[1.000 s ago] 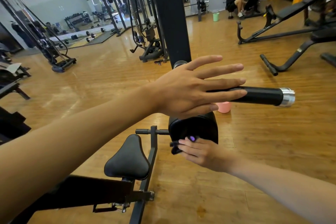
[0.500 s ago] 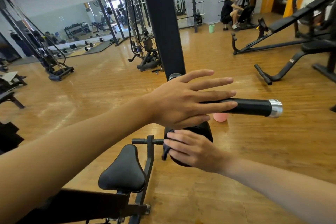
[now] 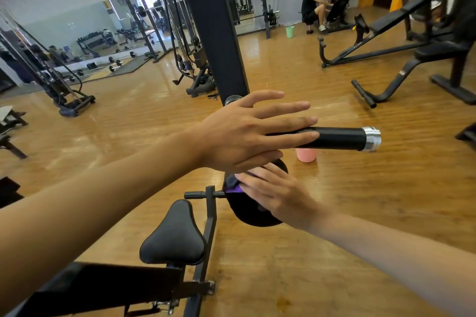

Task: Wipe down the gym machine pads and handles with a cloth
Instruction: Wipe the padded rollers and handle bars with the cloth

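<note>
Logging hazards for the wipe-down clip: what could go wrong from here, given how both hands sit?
1. The left hand lies flat over the black cylindrical handle with the silver end cap, fingers straight rather than curled round it; if the bar swings, it may slip off.
2. The right hand presses the purple cloth on the round black roller pad with extended fingers; the cloth could slide off the curved surface.

Left hand [image 3: 247, 136] over handle [image 3: 340, 137]; roller pad [image 3: 255, 219] below, cloth [image 3: 232, 189] and right hand [image 3: 278, 195] on it; seat [image 3: 172, 234] left of pad; cup [image 3: 306, 154] behind.
</note>
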A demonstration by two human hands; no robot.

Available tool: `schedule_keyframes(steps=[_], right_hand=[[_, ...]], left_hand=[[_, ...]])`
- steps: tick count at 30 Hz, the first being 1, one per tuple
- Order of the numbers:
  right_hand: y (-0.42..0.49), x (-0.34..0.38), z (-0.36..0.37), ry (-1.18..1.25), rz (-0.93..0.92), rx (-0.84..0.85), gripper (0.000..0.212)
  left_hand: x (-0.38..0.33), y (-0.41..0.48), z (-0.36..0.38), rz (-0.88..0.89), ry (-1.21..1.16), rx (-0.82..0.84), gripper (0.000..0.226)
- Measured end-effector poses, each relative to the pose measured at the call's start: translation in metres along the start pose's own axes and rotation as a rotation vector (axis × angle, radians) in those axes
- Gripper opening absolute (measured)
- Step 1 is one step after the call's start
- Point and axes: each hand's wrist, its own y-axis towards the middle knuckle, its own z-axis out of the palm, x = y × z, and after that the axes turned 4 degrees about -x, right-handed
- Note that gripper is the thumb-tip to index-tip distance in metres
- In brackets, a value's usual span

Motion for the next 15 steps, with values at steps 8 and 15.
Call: schedule_keyframes(steps=[8, 15], right_hand=[[-0.028, 0.016, 0.02, 0.023, -0.132, 0.112, 0.029], [-0.059, 0.025, 0.051, -0.087, -0.241, 0.218, 0.026]], left_hand=[[-0.002, 0.0, 0.002, -0.035, 0.026, -0.009, 0.047], [-0.005, 0.002, 0.001, -0.052, -0.004, -0.022, 0.046]])
